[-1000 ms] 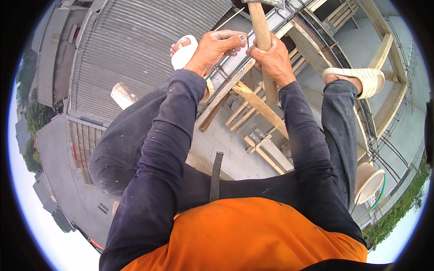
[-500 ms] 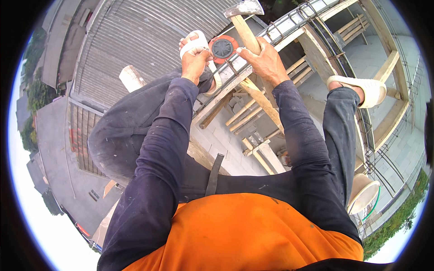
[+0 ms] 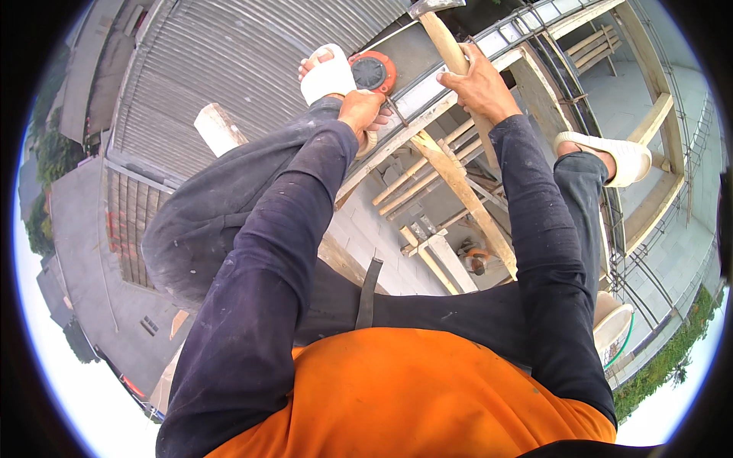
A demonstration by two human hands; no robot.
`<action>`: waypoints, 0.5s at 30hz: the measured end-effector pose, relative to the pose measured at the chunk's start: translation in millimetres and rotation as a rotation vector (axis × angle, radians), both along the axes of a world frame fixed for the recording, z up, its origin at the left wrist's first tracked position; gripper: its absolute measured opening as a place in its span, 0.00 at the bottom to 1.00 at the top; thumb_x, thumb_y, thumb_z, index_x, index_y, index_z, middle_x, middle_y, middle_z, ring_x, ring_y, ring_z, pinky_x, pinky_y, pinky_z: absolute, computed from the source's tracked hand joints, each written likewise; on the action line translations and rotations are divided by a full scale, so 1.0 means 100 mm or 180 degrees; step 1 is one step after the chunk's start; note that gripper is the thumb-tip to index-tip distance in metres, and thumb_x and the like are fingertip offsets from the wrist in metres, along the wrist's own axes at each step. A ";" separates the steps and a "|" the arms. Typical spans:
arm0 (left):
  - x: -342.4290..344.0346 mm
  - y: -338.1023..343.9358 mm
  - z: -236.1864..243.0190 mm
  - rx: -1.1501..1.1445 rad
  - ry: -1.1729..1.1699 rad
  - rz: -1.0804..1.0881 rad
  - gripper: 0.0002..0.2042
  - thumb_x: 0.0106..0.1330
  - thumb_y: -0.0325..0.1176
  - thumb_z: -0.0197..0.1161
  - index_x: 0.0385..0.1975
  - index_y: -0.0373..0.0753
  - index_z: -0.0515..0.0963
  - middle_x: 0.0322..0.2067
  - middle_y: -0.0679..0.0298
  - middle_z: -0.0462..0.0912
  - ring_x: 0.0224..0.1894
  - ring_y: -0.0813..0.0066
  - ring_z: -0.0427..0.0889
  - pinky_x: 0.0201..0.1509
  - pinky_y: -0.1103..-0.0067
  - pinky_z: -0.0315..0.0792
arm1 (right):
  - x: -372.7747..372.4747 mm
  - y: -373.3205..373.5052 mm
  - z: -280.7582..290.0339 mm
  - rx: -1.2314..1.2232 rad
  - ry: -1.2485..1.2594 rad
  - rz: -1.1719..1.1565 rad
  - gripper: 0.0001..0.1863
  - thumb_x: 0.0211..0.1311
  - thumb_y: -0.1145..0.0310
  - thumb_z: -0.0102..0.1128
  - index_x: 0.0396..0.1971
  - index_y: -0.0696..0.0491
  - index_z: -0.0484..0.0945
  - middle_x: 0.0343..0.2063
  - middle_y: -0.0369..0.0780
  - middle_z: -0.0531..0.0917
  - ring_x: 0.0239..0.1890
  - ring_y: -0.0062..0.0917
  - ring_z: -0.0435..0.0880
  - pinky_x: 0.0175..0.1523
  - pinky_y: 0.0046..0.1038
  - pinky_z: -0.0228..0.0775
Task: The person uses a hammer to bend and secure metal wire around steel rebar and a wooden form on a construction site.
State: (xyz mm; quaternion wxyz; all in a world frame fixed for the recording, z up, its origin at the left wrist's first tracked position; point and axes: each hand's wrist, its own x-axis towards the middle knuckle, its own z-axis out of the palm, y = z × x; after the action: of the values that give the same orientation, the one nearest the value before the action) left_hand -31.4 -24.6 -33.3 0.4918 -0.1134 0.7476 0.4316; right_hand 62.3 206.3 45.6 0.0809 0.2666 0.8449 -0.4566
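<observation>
My right hand (image 3: 481, 84) is closed round the wooden handle of a hammer (image 3: 447, 42), its metal head (image 3: 435, 8) up at the top edge. My left hand (image 3: 363, 111) has curled fingers at the steel rebar (image 3: 401, 111) along the top of the wooden formwork; whatever it holds is hidden. Just beyond it lies a round red and black reel (image 3: 370, 74), beside my left foot in a white sandal (image 3: 326, 78).
Corrugated metal roofing (image 3: 191, 76) spreads at the left. Below are timber braces (image 3: 466, 206), a block floor (image 3: 359, 237) and a person in orange (image 3: 477, 259). My right foot (image 3: 611, 160) rests near wooden framing (image 3: 653, 214). A bucket (image 3: 611, 328) is at the lower right.
The hammer and my right hand have moved up and right from half a second ago. My left hand has shifted right and down toward the rebar. The red reel came into sight after the earliest frame.
</observation>
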 end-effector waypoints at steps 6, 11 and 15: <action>0.05 0.00 -0.10 -0.0055 0.0734 -0.0629 0.17 0.72 0.40 0.53 0.48 0.31 0.76 0.33 0.56 0.90 0.30 0.66 0.88 0.36 0.71 0.80 | -0.13 -0.15 -0.22 0.0817 -0.0575 0.0346 0.37 0.57 0.57 0.70 0.65 0.50 0.67 0.43 0.53 0.88 0.48 0.48 0.87 0.56 0.44 0.77; 0.09 0.01 -0.29 -0.0556 0.1819 -0.1112 0.19 0.74 0.41 0.49 0.52 0.30 0.71 0.34 0.47 0.87 0.43 0.48 0.86 0.52 0.61 0.76 | -0.05 -0.27 -0.32 0.1218 -0.0412 0.0306 0.36 0.58 0.60 0.65 0.67 0.47 0.65 0.42 0.54 0.88 0.48 0.49 0.87 0.56 0.45 0.77; 0.12 -0.03 -0.40 -0.0486 0.2354 -0.1218 0.16 0.76 0.39 0.45 0.50 0.31 0.71 0.35 0.47 0.85 0.40 0.52 0.87 0.49 0.62 0.76 | -0.01 -0.28 -0.44 0.1287 -0.0248 0.0130 0.31 0.58 0.68 0.55 0.64 0.48 0.67 0.39 0.55 0.88 0.45 0.50 0.88 0.53 0.47 0.77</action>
State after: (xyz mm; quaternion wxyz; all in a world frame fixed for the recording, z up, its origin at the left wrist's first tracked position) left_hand -19.7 -27.3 -73.8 0.2518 0.1539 0.9112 0.2875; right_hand 61.0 177.9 1.5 0.0676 0.2777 0.9208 -0.2654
